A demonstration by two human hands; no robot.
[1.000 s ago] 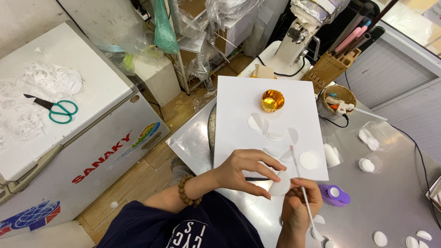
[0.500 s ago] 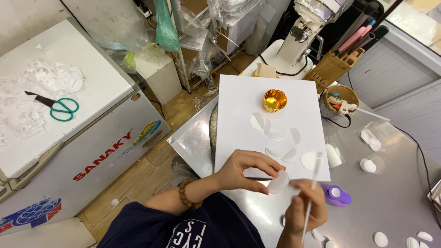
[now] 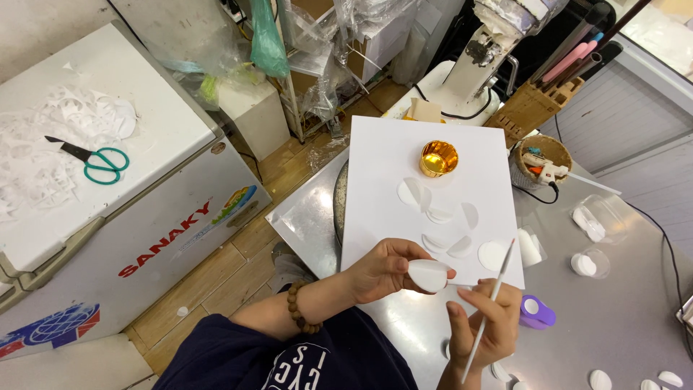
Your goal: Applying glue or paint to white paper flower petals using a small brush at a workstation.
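Pinching a white paper petal [image 3: 429, 274], the left hand [image 3: 386, 271] meets the right hand [image 3: 482, 326], which grips a thin white stick [image 3: 489, 309].

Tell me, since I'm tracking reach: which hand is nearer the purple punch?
Right. The right hand, holding a thin white stick, sits just beside the purple punch; the left hand is farther off, holding a white petal.

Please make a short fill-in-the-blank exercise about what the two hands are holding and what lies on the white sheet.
1. The left hand holds a folded white paper circle, and its wrist wears a bead ____.
2. The right hand holds a thin white ____.
3. On the white sheet stands a small cup of ____ colour.

Missing words: bracelet; stick; gold
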